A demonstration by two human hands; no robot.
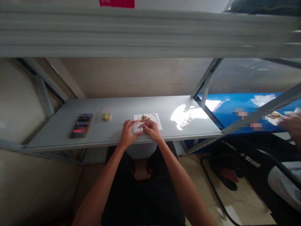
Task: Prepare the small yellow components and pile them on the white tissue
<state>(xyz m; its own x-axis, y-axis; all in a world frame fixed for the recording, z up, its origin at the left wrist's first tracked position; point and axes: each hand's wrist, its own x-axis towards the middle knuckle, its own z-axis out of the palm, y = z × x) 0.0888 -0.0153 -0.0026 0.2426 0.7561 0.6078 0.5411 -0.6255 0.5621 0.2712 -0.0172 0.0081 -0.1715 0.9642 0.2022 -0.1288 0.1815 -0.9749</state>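
My left hand and my right hand meet over the near part of a white cloth or paper sheet. Their fingers are bent and drawn in towards each other, with the fingertips almost touching. Whatever lies between the fingertips is too small to make out. Just beyond my right fingers, a little pile of yellow and dark pieces rests on the sheet, partly covered by the hand. To the left lies a clear plastic bag with small yellow pieces inside.
A blurred-out dark object lies on the left of the grey shelf. Crumpled clear plastic shines in sunlight at the right. A metal beam crosses above. Beyond the right frame, another person's hand is over a blue table.
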